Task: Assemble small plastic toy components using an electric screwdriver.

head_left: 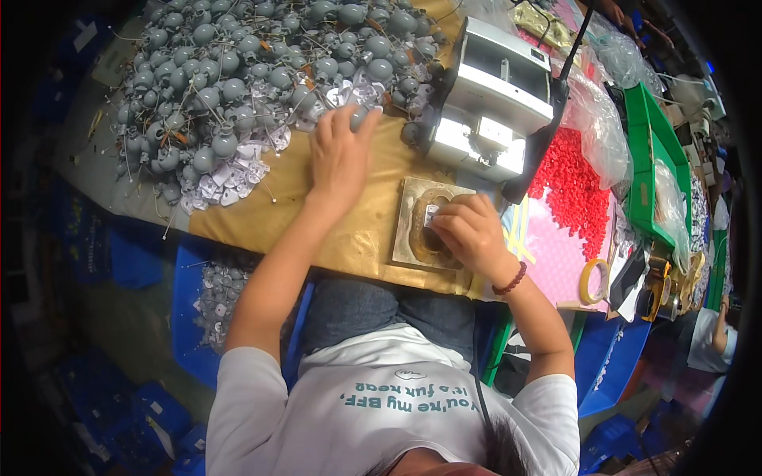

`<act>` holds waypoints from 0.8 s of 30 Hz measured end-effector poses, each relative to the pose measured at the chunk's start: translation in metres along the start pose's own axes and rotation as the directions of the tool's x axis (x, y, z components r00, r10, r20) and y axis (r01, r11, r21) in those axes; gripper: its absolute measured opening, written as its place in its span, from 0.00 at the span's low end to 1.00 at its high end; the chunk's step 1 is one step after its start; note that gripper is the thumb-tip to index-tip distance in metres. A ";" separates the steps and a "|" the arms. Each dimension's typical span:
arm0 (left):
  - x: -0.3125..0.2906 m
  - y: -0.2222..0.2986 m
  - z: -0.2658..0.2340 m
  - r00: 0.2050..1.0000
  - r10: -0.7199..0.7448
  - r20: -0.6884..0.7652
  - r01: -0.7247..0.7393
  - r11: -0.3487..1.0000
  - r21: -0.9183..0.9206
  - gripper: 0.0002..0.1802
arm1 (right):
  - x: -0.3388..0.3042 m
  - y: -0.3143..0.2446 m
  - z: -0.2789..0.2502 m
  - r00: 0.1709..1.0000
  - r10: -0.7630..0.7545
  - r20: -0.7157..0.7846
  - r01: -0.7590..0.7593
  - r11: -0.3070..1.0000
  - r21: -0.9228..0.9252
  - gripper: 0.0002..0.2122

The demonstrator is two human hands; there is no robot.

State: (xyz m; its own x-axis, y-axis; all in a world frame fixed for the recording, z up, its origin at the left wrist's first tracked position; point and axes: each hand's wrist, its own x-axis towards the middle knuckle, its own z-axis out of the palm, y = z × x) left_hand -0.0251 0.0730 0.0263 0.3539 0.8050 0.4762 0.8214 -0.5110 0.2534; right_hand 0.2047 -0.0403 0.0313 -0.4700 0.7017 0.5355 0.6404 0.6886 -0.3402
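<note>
At the near edge of the pile, my left hand [341,155] has its thumb and fingers closed around a small glossy grey ball [359,118]. White paper-like tags [349,92] lie just beyond those fingertips. My right hand [474,232] pinches a small white piece [431,215] with dark marks over a square fixture block [406,247]. The block has an oval recess, and my fingers cover its right side. A dark red beaded bracelet [511,279] circles my right wrist.
A big heap of grey balls with thin wires [210,99] fills the far left. Beyond the block stands a white machine [500,95]. Red small parts [573,186], a yellow tape roll [593,281] and a green tray [647,151] are on the right. A blue bin [194,309] sits below the table edge.
</note>
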 end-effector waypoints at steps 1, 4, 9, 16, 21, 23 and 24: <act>0.003 -0.014 0.013 0.999 0.022 -0.034 -0.018 0.993 0.114 0.27 | 0.000 0.001 0.003 1.000 -0.004 0.006 0.005 1.000 -0.012 0.10; 0.011 -0.033 0.016 0.998 0.055 -0.010 -0.052 0.976 0.212 0.28 | -0.006 -0.003 0.006 1.000 0.006 0.019 -0.005 0.999 -0.033 0.10; 0.005 0.001 -0.026 0.988 0.122 -0.099 -0.139 0.971 -0.193 0.27 | -0.009 -0.007 0.008 0.995 0.100 0.002 -0.100 0.993 -0.059 0.12; -0.047 0.023 -0.050 0.953 0.288 0.099 -0.210 0.858 -0.469 0.26 | -0.015 -0.007 0.016 0.993 0.114 -0.037 -0.115 0.993 -0.021 0.13; -0.043 -0.002 -0.041 0.984 -0.098 0.150 0.161 0.850 -0.502 0.25 | -0.011 -0.009 0.015 0.989 0.138 -0.047 -0.139 0.990 -0.016 0.12; -0.027 0.003 -0.061 1.000 -0.027 0.008 0.027 0.835 -0.549 0.26 | -0.014 -0.007 0.015 0.989 0.142 -0.052 -0.143 0.990 -0.009 0.13; -0.018 0.009 -0.073 0.998 -0.016 -0.066 -0.029 0.772 -0.636 0.27 | -0.015 -0.007 0.015 0.988 0.147 -0.050 -0.147 0.989 0.000 0.13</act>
State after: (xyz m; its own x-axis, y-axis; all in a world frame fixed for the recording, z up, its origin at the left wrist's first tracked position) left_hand -0.0566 0.0323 0.0816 0.3103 0.7917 0.5262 0.3391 -0.6093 0.7168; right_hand 0.1980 -0.0527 0.0145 -0.3398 0.7849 0.5181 0.7022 0.5782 -0.4154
